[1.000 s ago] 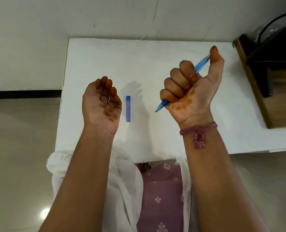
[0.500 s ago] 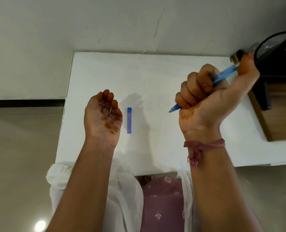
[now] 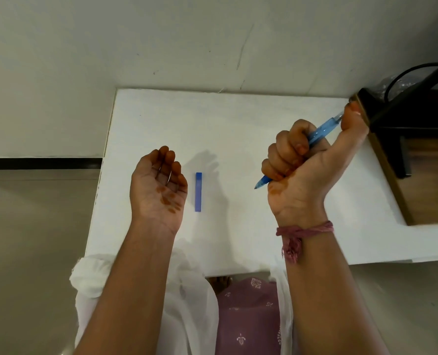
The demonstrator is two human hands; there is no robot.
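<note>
The right hand (image 3: pixel 305 170), right of centre in the frame, is clenched in a fist around a blue mechanical pencil (image 3: pixel 322 129), or so it appears from the translucent barrel. The fingers wrap the middle and the thumb (image 3: pixel 353 119) presses on the upper end near the right edge of the frame, while the tip pokes out below the little finger, aimed down and left above the white table (image 3: pixel 238 119). That fist grip looks like the main hazard. A hard thumb press could feed out too much lead, and the lead could snap or drop unseen onto the white surface. The thumb is also very close to the corner of the wooden cabinet (image 3: pixel 389 175), so a jerk to the right could knock the knuckle or jar the pencil loose. A pink wrist thread (image 3: pixel 305 230) with a loose tassel hangs below the hand and might catch if the arm sweeps low. Left of centre, the left hand (image 3: pixel 159 190) is turned palm up with its fingers loosely curled, and it holds nothing I can make out. Just to its right, apart from it, a slim blue lead case (image 3: pixel 198 192) lies flat on the table between the two hands. A careless move of either wrist could flick the case off the near edge.
</note>
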